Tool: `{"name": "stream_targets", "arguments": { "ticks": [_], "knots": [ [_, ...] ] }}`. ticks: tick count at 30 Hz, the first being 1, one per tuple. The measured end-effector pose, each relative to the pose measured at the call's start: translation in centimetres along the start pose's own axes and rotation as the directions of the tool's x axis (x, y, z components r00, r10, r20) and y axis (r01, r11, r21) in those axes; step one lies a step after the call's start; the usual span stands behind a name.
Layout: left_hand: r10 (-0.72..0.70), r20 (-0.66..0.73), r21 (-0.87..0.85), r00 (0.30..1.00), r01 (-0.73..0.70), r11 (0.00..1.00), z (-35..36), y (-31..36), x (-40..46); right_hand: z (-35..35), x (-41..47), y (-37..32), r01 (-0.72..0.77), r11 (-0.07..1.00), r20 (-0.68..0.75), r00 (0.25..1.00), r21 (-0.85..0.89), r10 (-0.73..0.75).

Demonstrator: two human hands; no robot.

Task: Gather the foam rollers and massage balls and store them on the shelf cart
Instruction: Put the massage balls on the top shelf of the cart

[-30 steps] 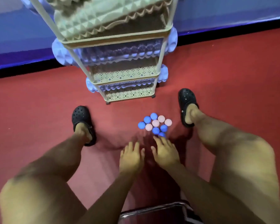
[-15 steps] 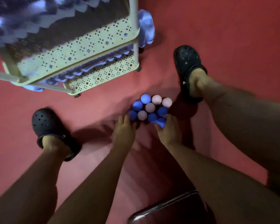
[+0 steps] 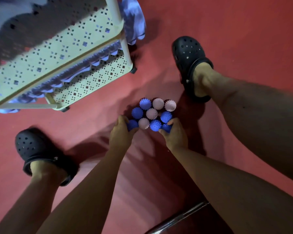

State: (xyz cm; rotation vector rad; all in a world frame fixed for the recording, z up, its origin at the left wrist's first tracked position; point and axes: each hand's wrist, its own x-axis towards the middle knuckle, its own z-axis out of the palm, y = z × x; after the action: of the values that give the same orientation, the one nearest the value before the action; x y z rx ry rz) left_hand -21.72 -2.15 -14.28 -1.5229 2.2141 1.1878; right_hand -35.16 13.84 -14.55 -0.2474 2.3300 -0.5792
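Several spiky massage balls, blue and pink, lie clustered on the red floor (image 3: 227, 31) between my feet; a pink one (image 3: 151, 113) sits in the middle. My left hand (image 3: 121, 133) grips a blue ball (image 3: 132, 124) at the cluster's left edge. My right hand (image 3: 174, 136) grips another blue ball (image 3: 166, 127) at its right edge. The cream perforated shelf cart (image 3: 61, 53) stands at the upper left, with blue foam rollers (image 3: 134, 22) lying on its tiers and sticking out past its side.
My black clogs stand on either side of the balls: left shoe (image 3: 35, 149), right shoe (image 3: 189, 58). A chrome bar (image 3: 184, 217) crosses the bottom edge. One cart wheel (image 3: 133, 70) rests close to the balls.
Both hands moved forward to the ball cluster and closed on a blue ball each. The view dropped lower and closer to the floor and cart.
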Motion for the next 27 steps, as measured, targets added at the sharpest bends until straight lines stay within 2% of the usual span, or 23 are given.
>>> {"name": "stream_targets", "arguments": {
  "ticks": [3,6,9,12,13,15,17,19,21,25,27],
  "knots": [
    [-0.06,-0.002,-0.183,0.998,0.059,0.981,0.1,-0.4,-0.4,-0.1,0.1,0.0,0.001,0.999,0.006,1.0,0.052,-0.001],
    [-0.107,0.083,-0.447,0.991,0.133,0.885,0.4,-1.3,-1.0,-0.2,0.0,0.4,0.0,0.996,0.004,1.0,0.094,-0.001],
    [-0.16,0.257,-0.686,0.953,0.297,0.664,0.2,-0.9,-1.6,-0.3,-0.7,0.7,-0.056,0.977,0.041,0.998,0.207,0.049],
    [-0.212,0.407,-0.792,0.889,0.458,0.404,0.0,0.3,-1.9,-0.3,-1.5,0.9,-0.128,0.932,0.076,0.991,0.338,0.109],
    [-0.22,0.429,-0.799,0.876,0.482,0.359,0.1,0.4,-2.0,-0.3,-1.8,1.0,-0.142,0.923,0.084,0.989,0.358,0.12],
    [-0.26,0.46,-0.781,0.849,0.527,0.336,0.1,0.7,-1.9,-0.4,-2.1,0.7,-0.193,0.901,0.141,0.979,0.389,0.149],
    [-0.323,0.472,-0.7,0.82,0.571,0.429,0.2,1.2,-1.9,-0.6,-2.2,0.0,-0.296,0.853,0.233,0.949,0.43,0.212],
    [-0.351,0.419,-0.584,0.837,0.545,0.601,0.8,1.4,-1.6,-0.8,-2.2,-0.7,-0.38,0.815,0.296,0.917,0.438,0.268],
    [-0.322,0.371,-0.515,0.871,0.482,0.709,1.5,1.2,-1.1,-0.6,-1.7,-1.1,-0.414,0.83,0.349,0.892,0.372,0.288],
    [-0.251,0.322,-0.345,0.913,0.36,0.867,2.3,1.3,-0.4,-0.2,-0.6,-2.3,-0.453,0.862,0.458,0.831,0.229,0.316],
    [-0.253,0.303,-0.321,0.919,0.348,0.881,2.5,1.5,-0.2,-0.1,-0.3,-2.8,-0.505,0.835,0.474,0.803,0.218,0.362]
  ]
}}
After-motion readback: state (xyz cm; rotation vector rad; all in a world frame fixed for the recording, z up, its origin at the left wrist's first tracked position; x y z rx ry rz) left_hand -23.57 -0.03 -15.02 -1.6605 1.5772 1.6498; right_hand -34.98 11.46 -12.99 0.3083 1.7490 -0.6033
